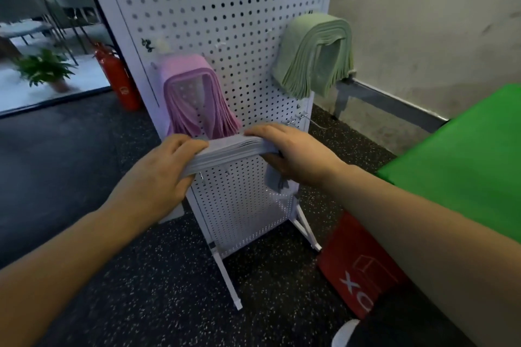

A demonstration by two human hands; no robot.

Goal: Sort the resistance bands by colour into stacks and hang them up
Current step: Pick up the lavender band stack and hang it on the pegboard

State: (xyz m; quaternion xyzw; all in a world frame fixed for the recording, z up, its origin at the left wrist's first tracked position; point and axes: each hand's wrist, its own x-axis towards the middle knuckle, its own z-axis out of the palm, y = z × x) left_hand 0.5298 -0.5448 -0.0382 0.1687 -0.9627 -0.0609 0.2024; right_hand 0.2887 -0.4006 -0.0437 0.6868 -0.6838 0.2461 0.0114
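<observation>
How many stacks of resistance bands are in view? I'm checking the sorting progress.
3: a pink stack hanging at the pegboard's left, a green stack hanging at its upper right, and a grey stack held between the left hand and right hand.

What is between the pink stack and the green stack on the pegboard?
Only bare pegboard lies between the pink stack and the green stack, in the head view.

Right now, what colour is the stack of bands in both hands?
Pale grey-lavender stack, clearest in the head view.
</observation>
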